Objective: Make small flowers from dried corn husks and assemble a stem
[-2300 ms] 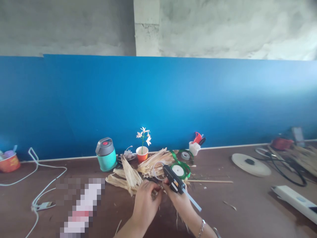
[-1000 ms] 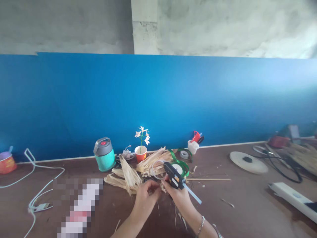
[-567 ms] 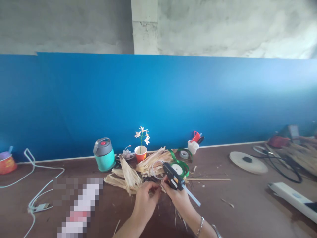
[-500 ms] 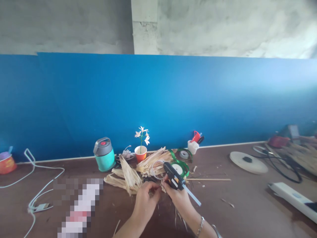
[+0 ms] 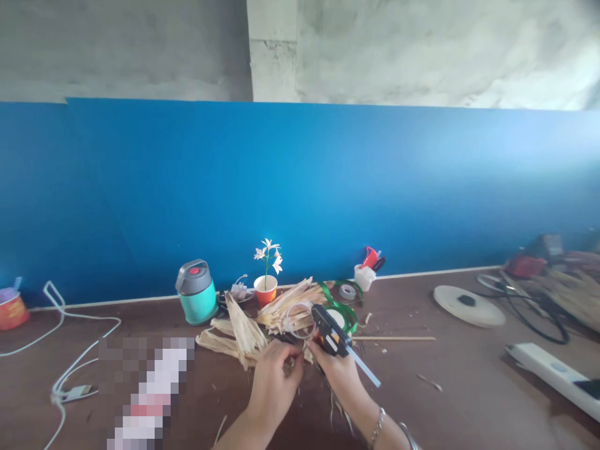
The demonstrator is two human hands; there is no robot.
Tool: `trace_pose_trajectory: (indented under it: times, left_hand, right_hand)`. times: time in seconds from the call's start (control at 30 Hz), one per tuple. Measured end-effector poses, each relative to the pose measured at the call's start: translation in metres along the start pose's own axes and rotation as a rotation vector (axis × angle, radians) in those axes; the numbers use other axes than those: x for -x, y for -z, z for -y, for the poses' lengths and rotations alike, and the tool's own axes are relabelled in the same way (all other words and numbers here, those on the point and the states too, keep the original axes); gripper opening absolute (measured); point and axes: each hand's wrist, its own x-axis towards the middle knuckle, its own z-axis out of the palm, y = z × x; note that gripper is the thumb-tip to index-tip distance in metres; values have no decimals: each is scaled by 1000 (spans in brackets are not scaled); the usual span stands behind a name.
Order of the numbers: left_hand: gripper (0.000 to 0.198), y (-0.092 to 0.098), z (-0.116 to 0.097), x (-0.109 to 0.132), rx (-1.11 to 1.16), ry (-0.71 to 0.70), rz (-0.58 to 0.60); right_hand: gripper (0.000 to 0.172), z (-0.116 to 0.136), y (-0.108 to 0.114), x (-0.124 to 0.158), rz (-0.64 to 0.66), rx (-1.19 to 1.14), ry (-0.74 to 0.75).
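My right hand (image 5: 338, 372) grips a black hot glue gun (image 5: 329, 329) with a clear glue stick poking out behind it toward the right. The gun's nozzle points left toward my left hand (image 5: 274, 381), whose fingers pinch a small piece of dried husk I can barely make out. Both hands hover low over the brown table (image 5: 469, 387), just in front of a pile of dried corn husks (image 5: 262, 325). A green ribbon spool (image 5: 341, 316) lies right behind the glue gun.
A teal jug (image 5: 196, 292), a red cup with a husk flower (image 5: 267, 275), tape rolls (image 5: 349, 290) and a white cup of tools (image 5: 365, 272) line the blue wall. White cables (image 5: 70, 362) lie left. A white disc (image 5: 469, 306), black cords and a white box (image 5: 553, 375) sit right.
The hands have stayed in nearly the same place, with small shifts of the glue gun's tilt. The camera view has drifted slightly.
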Motion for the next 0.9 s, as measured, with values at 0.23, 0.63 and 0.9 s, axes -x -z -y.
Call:
trace_pose_trajectory:
  times: [0.23,0.63,0.9]
  left_hand:
    - [8,-3,0,1,-38,1,-38]
    - [18,-4,3,0,91,59,-49]
    - [29,-1,16,-13,427,348,-62]
  right_hand:
    - [21,-5,2,-1,29,57,36]
    - [26,6,0,0,-5,18,-2]
    - [31,-2,7,-4,-44,28,37]
